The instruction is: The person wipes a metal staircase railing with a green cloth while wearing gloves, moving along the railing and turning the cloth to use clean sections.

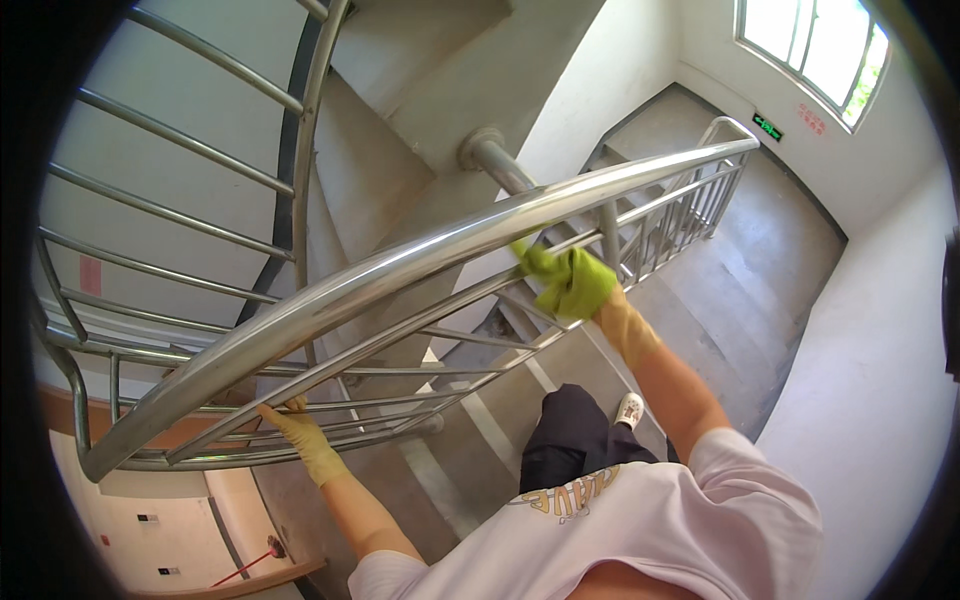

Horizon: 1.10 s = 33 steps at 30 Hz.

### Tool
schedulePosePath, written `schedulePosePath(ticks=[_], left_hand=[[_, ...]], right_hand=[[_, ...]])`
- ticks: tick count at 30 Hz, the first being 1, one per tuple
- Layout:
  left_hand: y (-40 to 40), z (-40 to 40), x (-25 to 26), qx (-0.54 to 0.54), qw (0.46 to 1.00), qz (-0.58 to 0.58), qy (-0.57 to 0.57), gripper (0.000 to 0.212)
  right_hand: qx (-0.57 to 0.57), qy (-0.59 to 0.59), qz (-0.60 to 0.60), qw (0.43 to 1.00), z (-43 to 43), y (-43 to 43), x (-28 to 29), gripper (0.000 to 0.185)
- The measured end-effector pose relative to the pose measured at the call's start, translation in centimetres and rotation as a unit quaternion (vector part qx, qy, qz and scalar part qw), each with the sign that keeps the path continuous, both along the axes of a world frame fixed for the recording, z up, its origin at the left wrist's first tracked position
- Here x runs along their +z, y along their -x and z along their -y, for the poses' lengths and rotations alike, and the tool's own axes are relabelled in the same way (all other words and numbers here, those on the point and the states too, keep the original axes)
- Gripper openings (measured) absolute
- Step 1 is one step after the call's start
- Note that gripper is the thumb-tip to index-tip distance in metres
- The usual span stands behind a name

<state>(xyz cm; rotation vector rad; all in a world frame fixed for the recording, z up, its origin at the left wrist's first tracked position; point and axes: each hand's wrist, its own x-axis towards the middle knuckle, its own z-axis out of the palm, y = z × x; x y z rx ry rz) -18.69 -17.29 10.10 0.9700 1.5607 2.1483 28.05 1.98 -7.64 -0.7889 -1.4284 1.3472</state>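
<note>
A stainless steel stair railing (375,274) slants across the view, with a thick round handrail on top and a thinner rail (420,319) just under it. My right hand (619,315), in a pale yellow rubber glove, grips a bright green cloth (577,285). The cloth is pressed against the thinner rail beside an upright post (608,229), and its far end is blurred. Lower down on the left, my left hand (307,442) wears a matching glove. Its fingers curl around the thinner rail, with the fingertips partly hidden.
Concrete steps (469,420) with pale strips descend beneath me towards a landing (750,202). A window (814,45) and a green exit sign (766,128) are on the far wall. Another railing (187,135) rises at upper left. A red-handled mop (255,559) leans at lower left.
</note>
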Motion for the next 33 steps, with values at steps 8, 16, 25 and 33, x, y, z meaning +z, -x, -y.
schedulePosePath(ticks=[8, 16, 25, 33], left_hand=[[0.1, -0.2, -1.5, 0.087, 0.993, 0.069, -0.028, 0.049], [0.4, 0.9, -1.8, 0.008, 0.999, 0.008, -0.046, 0.045], [-0.8, 1.1, -2.4, -0.006, 0.998, 0.006, -0.062, 0.045], [-1.5, -3.1, -3.6, 0.162, 0.972, 0.144, -0.087, 0.046]], right_hand=[[0.024, 0.346, -0.349, 0.871, 6.4, -7.8, 4.8, 0.041], [-0.186, -0.281, 0.423, 0.841, 0.4, -5.5, 16.5, 0.018], [-0.188, -0.330, 0.296, 0.876, -1.1, 8.4, 13.4, 0.041], [0.009, -0.493, 0.119, 0.862, 2.7, 18.0, 24.2, 0.050]])
